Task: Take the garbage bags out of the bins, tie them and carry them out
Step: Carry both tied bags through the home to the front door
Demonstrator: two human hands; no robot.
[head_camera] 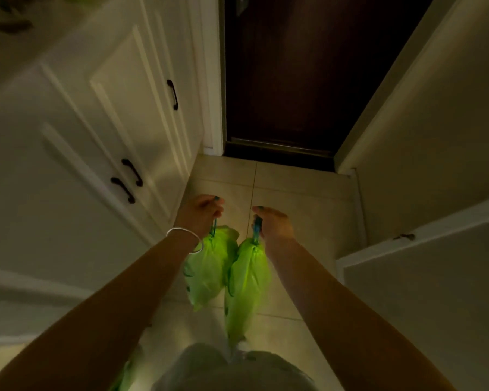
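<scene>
Two bright green garbage bags hang side by side over the tiled floor, each closed at the top by a blue drawstring. My left hand [199, 214], with a silver bangle on the wrist, is closed on the drawstring of the left garbage bag [209, 266]. My right hand [271, 224] grips the drawstring of the right garbage bag [244, 286], which hangs lower and longer. Both arms reach forward at waist height. The bags' lower ends are partly hidden by my clothing.
A dark brown door [294, 74] stands shut straight ahead at the end of a narrow tiled passage [294, 198]. White cabinets with black handles [127, 179] line the left side. A pale wall and a white ledge [421, 235] close in on the right.
</scene>
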